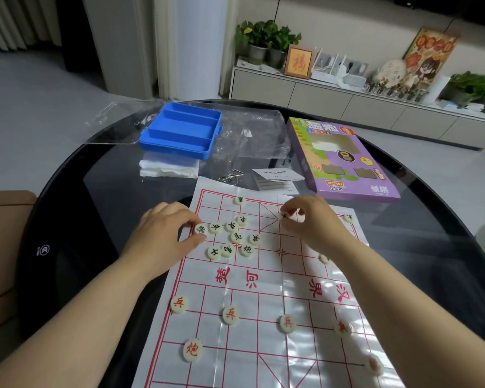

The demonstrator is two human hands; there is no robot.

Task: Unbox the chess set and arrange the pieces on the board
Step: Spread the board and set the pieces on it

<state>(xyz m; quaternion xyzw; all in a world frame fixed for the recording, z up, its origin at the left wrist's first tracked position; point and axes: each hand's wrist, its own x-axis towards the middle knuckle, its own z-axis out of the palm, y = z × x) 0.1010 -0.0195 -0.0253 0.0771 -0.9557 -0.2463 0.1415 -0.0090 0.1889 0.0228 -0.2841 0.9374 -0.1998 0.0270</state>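
A white plastic board sheet [266, 298] with a red grid lies on the dark glass table. Several round white pieces with black characters [237, 237] cluster on its far left part. Red-marked pieces [230, 315] stand in a row nearer me, with one red cannon piece [192, 350] below them. My left hand [163, 233] pinches a black-marked piece [201, 228] at the board's left edge. My right hand [311, 219] holds another black-marked piece [285, 216] between thumb and fingers over the far middle of the board.
A blue plastic tray [181, 130] sits on white wrapping at the back left, beside clear plastic bags [252, 141]. The purple game box [339, 158] lies at the back right, a folded leaflet [276, 177] and metal puzzle rings [230, 176] before it. A brown seat [3, 247] is left.
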